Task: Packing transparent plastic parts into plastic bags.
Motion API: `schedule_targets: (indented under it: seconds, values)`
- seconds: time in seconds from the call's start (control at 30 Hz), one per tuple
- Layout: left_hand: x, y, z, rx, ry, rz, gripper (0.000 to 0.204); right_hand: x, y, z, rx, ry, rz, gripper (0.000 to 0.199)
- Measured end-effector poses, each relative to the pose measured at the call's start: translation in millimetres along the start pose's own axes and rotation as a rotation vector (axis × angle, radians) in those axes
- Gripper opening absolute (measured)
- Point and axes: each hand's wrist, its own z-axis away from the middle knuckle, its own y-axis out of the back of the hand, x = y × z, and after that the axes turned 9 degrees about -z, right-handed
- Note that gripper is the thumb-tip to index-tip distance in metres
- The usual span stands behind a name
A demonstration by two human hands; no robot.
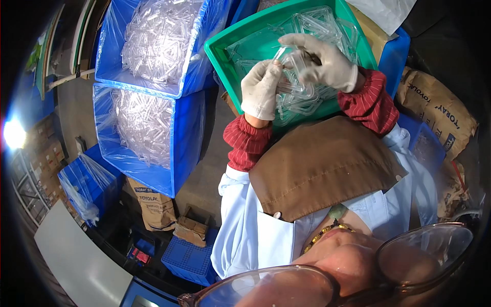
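Above a green tub [223, 69], my two hands in white gloves are close together. My left hand [261, 89] is closed, thumb and fingers pinching a clear plastic part [293, 62]. From the other side my right hand [327, 61] curls its fingers round the same part; those fingers are slightly blurred. The part's exact shape is hard to make out against similar pieces behind it. Many clear, frame-like plastic pieces [302, 106] lie loose in the tub below both hands.
Left of the tub stand an upper blue bin [190, 61] and a lower blue bin [185, 135], both film-lined and heaped with small clear plastic pieces. Brown paper sacks [434, 105] lie at the right. A blue crate [190, 258] and a cardboard box [191, 231] are at lower left.
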Motion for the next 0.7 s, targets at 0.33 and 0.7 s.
schedule_targets:
  seconds: [0.33,0.7]
  values:
    - [-10.2,-8.2,0.5,0.217,0.014,0.280,0.019,13.6,-0.8,15.8,-0.134,-0.004,-0.201,0.068]
    - [-11.9,1.3,11.9,-0.018,0.034,-0.233,0.023,-10.3,7.2,12.0,-0.041,-0.117,-0.017,0.019]
